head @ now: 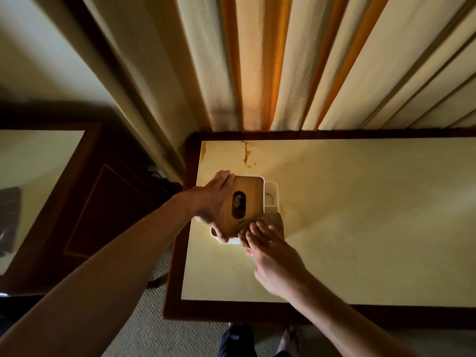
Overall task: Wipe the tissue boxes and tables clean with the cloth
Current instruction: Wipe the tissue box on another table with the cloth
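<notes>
Tissue box (243,202): white body, wooden lid with oval slot, tilted, at the 9 o'clock end of the cream surface (360,215). Left hand (213,202) grips its 9 o'clock side, fingers curled round the body. Right hand (270,256) presses a brown cloth (273,221) against its 5 o'clock corner, fingers straight. Dark wood rim frames the surface; pleated curtain (257,60) at 12 o'clock.

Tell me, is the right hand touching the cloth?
Touching. The head view shows the right hand with its straight fingers pressed on the cloth against the tissue box.
</notes>
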`<move>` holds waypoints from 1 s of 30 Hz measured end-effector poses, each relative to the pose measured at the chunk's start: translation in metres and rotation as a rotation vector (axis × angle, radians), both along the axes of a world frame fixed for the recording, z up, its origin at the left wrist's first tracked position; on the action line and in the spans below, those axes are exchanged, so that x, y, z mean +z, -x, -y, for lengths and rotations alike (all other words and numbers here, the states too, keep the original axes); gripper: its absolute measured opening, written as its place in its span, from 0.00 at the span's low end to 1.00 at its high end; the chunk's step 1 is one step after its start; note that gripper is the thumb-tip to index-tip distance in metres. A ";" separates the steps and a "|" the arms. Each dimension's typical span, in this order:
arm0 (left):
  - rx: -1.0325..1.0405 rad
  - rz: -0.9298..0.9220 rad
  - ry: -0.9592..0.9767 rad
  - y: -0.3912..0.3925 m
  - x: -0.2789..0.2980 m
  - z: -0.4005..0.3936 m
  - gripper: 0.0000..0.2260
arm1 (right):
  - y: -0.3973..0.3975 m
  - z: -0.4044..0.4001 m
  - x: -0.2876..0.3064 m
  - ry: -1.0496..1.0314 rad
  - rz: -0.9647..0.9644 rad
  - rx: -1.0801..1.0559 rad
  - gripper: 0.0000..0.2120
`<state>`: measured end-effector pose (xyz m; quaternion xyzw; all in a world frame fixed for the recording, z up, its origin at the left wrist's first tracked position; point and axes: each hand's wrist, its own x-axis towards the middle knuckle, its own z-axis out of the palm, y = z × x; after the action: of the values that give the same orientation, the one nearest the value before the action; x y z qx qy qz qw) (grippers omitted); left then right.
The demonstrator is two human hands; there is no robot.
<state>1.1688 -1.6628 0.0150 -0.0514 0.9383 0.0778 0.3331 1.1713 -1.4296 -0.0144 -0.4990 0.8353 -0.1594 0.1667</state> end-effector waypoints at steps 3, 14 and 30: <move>-0.003 -0.003 0.014 -0.001 -0.003 0.001 0.73 | 0.007 0.005 -0.002 -0.009 -0.078 0.027 0.29; 0.003 -0.001 0.038 -0.003 -0.002 0.003 0.73 | 0.092 0.060 0.005 -0.136 -0.021 -0.039 0.28; 0.013 -0.043 0.011 -0.002 -0.013 0.009 0.74 | 0.012 -0.012 -0.007 0.042 0.014 0.078 0.29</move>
<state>1.1706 -1.6714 0.0023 -0.0577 0.9453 0.0757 0.3121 1.1596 -1.4174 -0.0213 -0.5336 0.8105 -0.1739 0.1679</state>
